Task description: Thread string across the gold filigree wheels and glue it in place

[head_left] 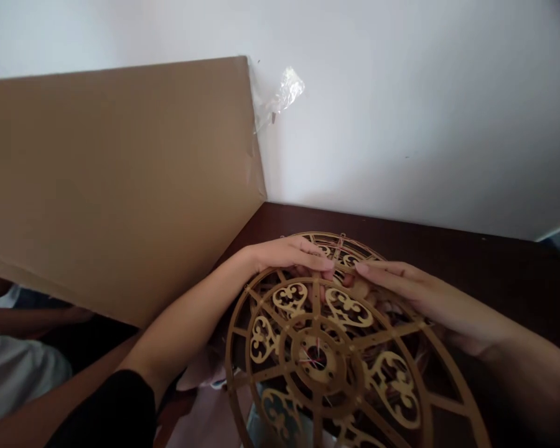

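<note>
White wall (401,112), hands (292,254) (404,281) inward on disc (329,357)

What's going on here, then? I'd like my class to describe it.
A person has their left hand and right hand at the far part of a round, gold-coloured openwork frame, fingertips close together; how firmly they grip is hard to tell. Thin wires show at its centre. A large sheet of cardboard stands to the left, and another person's grey sleeve shows at the lower left.
</note>
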